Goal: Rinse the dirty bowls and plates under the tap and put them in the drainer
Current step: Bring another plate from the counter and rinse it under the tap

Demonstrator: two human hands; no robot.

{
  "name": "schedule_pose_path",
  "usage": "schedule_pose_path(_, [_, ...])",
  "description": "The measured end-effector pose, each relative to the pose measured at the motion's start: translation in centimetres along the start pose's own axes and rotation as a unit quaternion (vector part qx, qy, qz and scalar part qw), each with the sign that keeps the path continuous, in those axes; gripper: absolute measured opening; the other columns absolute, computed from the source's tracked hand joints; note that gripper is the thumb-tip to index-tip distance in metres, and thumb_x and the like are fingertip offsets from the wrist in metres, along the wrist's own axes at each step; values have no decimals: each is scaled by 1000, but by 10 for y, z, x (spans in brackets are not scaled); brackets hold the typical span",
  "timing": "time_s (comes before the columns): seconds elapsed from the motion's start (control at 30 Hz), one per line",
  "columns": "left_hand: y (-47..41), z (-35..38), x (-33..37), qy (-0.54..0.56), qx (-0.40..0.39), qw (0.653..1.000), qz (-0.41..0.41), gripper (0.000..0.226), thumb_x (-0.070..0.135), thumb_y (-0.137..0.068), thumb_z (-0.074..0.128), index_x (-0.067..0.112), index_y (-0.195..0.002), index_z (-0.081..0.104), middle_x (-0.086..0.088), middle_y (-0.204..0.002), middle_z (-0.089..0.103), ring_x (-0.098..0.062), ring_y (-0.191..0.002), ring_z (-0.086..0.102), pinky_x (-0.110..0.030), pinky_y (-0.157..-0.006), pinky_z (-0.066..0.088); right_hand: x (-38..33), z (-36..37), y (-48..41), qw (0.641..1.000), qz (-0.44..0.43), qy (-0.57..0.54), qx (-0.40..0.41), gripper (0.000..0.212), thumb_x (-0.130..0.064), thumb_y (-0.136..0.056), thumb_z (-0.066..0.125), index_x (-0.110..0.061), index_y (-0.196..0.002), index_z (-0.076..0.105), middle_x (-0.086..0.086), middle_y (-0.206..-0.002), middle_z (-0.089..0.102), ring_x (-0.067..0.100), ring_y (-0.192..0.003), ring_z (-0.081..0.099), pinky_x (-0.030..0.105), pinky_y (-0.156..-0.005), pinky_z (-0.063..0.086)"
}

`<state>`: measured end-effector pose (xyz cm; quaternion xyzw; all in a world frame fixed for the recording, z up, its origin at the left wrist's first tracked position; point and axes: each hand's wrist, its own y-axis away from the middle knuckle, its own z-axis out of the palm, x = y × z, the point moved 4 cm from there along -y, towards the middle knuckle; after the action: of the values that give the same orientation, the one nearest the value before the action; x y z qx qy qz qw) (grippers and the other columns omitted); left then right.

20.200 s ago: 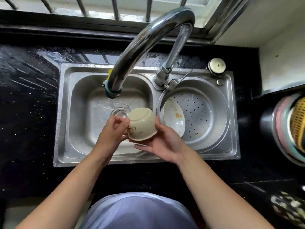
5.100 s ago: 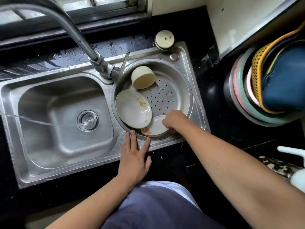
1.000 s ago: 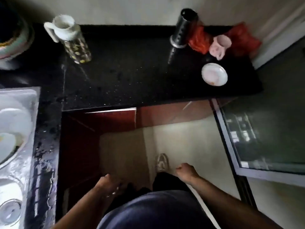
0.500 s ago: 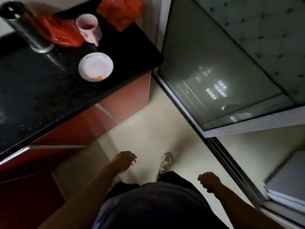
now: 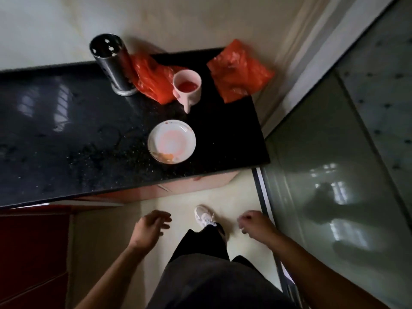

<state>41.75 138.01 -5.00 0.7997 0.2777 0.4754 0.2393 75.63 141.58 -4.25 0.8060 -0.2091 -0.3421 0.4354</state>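
A dirty white plate (image 5: 172, 145) with orange smears lies on the black countertop (image 5: 66, 139), near its right end. Behind it stands a pink mug (image 5: 187, 87) with red residue inside. My left hand (image 5: 149, 228) hangs below the counter's front edge over the floor, fingers loosely apart and holding nothing. My right hand (image 5: 256, 225) is level with it to the right, fingers curled in and empty. Both hands are well short of the plate. The sink and drainer are out of view.
A steel utensil holder (image 5: 111, 63) stands at the back of the counter, with two orange plastic bags (image 5: 239, 72) beside the mug. A glass sliding door (image 5: 334, 175) runs along the right. Red cabinet fronts (image 5: 33, 253) lie below left. My shoe (image 5: 204, 216) is on the pale floor.
The view has swung back toward the counter's end, so the plate and mug now sit near the middle. Both hands have come forward a little and stay empty.
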Motion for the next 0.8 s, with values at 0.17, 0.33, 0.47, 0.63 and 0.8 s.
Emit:
schedule_pose_path(0.17, [-26,-29,81,174,139,975,2,28,3,-103,50,17,-97,74,-5,-90,80,-20,-75,76,-36,-65,59,-148,-51,-27,991,-129,-41,-5,18,-19,-93,56,-23,-86,71,2,-78,78,12,-60,70,24,-51,50])
schedule_pose_path(0.33, [-63,-44,122,206,199,957,-47,21,21,-105,56,15,-122,66,-3,-102,75,-19,-80,78,-35,-65,66,-251,-69,-61,984,-176,-21,23,22,-15,-97,49,-16,-112,65,6,-100,73,12,-65,66,22,-48,51])
schedule_pose_path(0.47, [-84,-42,139,203,205,953,-97,32,27,-106,59,16,-136,59,-4,-111,70,-23,-89,77,-40,-73,68,-291,-59,-93,987,-157,9,-38,42,-18,-99,52,-15,-141,51,10,-119,66,25,-93,73,33,-63,60])
schedule_pose_path(0.63, [-78,-30,147,222,243,933,-144,26,21,-105,62,14,-129,62,-7,-112,69,-23,-88,74,-39,-71,68,-309,-51,-111,977,-198,72,-31,38,-16,-95,54,-11,-132,64,10,-115,69,16,-76,68,38,-67,65])
schedule_pose_path(0.8, [-40,-20,142,325,289,885,-167,20,16,-106,60,15,-126,63,-6,-107,70,-23,-86,78,-37,-70,69,-316,-49,-98,955,-259,124,-79,32,-15,-91,54,-19,-119,67,-3,-99,71,12,-69,70,32,-57,64])
